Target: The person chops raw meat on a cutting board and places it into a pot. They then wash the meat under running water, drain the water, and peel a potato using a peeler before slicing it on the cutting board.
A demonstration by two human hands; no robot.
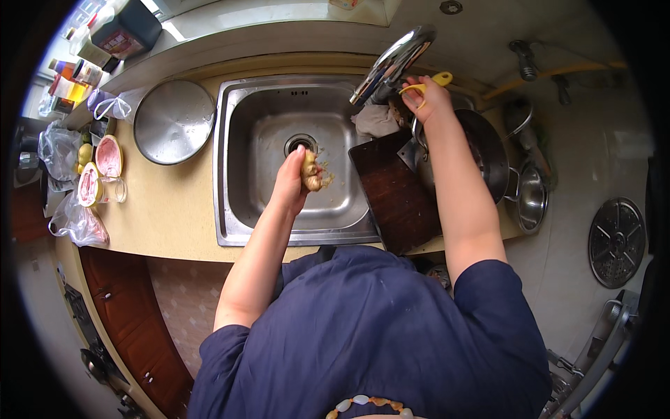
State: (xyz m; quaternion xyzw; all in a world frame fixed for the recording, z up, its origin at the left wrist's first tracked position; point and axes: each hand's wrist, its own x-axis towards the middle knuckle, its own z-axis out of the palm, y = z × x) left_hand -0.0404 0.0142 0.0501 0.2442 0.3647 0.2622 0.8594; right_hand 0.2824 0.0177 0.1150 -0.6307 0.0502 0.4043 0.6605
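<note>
My left hand (pixel 293 180) grips a knobbly piece of ginger root (pixel 311 173) above the stainless steel sink (pixel 261 199), just in front of the drain (pixel 301 142). Bits of peel (pixel 328 175) lie in the basin to the right of the root. Up at the right, beside the chrome faucet (pixel 392 65), my right hand (pixel 429 99) holds a yellow peeler (pixel 442 79) by its handle. A crumpled cloth (pixel 376 120) sits below the faucet at the sink's right edge.
A dark wooden board (pixel 398 199) overlaps the sink's right rim, with a dark pan (pixel 484 157) and a steel bowl (pixel 533 201) beyond it. Left of the sink lies a round metal lid (pixel 174 121). Farther left are pomelo rinds (pixel 109 156), a glass jar (pixel 114 189) and plastic bags (pixel 60 152).
</note>
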